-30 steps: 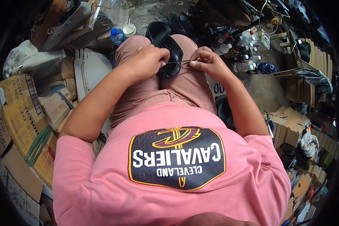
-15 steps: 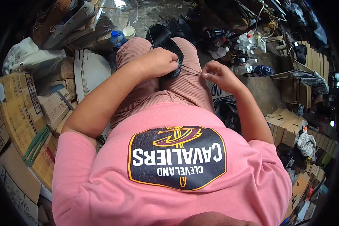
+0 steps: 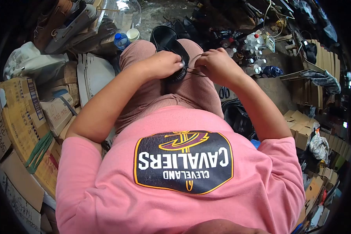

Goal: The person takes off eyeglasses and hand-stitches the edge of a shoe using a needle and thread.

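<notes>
Black, smooth-surfaced shoe (image 3: 163, 36) lies on the lap between the knees of the dusty-pink corduroy trousers (image 3: 138, 51), ribbed end toward the body. Left hand (image 3: 164, 65): fingers clasp the shoe's near end. Right hand (image 3: 217, 67): fingers curled beside the shoe; whether they pinch the thin dark thread (image 3: 192, 73) cannot be told. Status, as judged: thread attached at the ribbed end; free length uncut, work incomplete, remaining amount not determinable.
</notes>
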{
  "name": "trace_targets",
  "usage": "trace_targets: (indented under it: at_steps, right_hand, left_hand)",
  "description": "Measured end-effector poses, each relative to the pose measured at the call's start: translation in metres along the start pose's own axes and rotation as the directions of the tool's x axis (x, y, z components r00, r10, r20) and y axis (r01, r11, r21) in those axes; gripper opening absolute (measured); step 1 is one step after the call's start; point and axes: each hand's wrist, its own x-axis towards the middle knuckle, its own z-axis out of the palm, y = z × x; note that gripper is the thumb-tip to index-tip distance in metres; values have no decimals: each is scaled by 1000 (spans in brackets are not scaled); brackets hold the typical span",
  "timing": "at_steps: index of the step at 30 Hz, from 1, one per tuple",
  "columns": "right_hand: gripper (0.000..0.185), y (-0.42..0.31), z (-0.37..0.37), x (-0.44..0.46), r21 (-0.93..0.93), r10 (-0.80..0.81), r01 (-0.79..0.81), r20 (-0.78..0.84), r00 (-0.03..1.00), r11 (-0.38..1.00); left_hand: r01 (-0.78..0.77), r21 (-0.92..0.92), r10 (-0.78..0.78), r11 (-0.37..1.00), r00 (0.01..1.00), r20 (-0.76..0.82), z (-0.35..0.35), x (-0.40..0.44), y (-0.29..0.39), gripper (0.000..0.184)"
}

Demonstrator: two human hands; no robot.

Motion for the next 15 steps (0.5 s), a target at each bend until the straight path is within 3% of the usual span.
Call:
trace_targets:
  at_steps: [1,3,7,12,15]
  right_hand:
    - [12,-4,0,4,-45,13,-9,95,995,999]
    - [11,-16,-4,8,-84,-5,16,129,992,996]
    - [10,-34,-3,15,-216,-49,90,188,981,972]
    - [13,-18,14,12,-177,-66,87,120,991,980]
    - [14,12,16,-10,-39,-157,160,81,984,986]
  left_hand:
    - [-91,-74,95,993,994,59,-1,-3,-6,22]
    - [-94,-95,103,991,990,98,-6,-10,-4,15]
    - [-130,59,125,990,989,78,-2,-15,-4,14]
    - [-209,216,213,954,977,6,7,-11,-3,10]
    - [-215,256,220,943,976,8,4,-10,-1,14]
